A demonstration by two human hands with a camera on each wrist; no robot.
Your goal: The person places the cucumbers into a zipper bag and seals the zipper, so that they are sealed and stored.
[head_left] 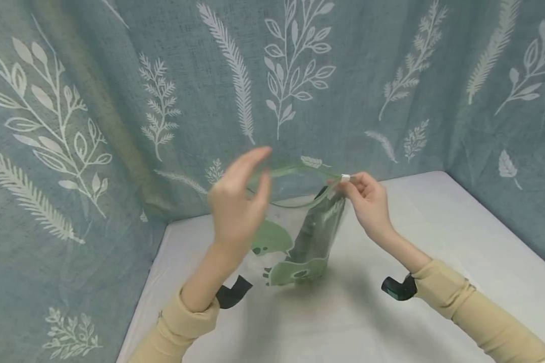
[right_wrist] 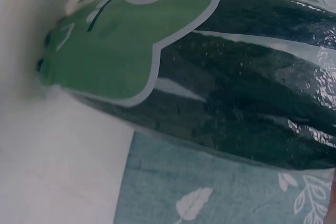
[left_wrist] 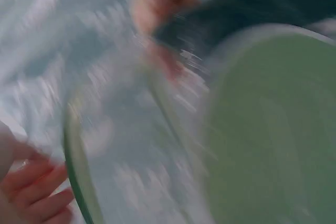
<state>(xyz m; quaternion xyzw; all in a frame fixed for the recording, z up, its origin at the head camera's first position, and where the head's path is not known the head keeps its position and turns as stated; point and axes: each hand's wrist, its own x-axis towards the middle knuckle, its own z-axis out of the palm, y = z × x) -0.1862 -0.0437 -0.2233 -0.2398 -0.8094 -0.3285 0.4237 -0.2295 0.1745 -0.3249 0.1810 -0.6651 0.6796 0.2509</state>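
A clear zip bag (head_left: 279, 212) with green cartoon prints stands upright on the white table, its green-edged mouth spread apart. At the mouth's right corner, beside a white slider (head_left: 345, 177), my right hand (head_left: 370, 204) pinches the rim. My left hand (head_left: 236, 201) is raised at the left side of the mouth, fingers loosely bent, holding nothing. Its fingers (left_wrist: 44, 190) show near the green rim in the left wrist view; contact is unclear. Inside the bag along its right side lies a long dark thing (right_wrist: 252, 82), whose kind I cannot make out through the film.
The white tabletop (head_left: 436, 217) extends around the bag. A blue-green curtain (head_left: 345, 101) with white leaf patterns hangs behind and along both sides. Black straps (head_left: 233, 292) stick out by both wrists, near the beige sleeves.
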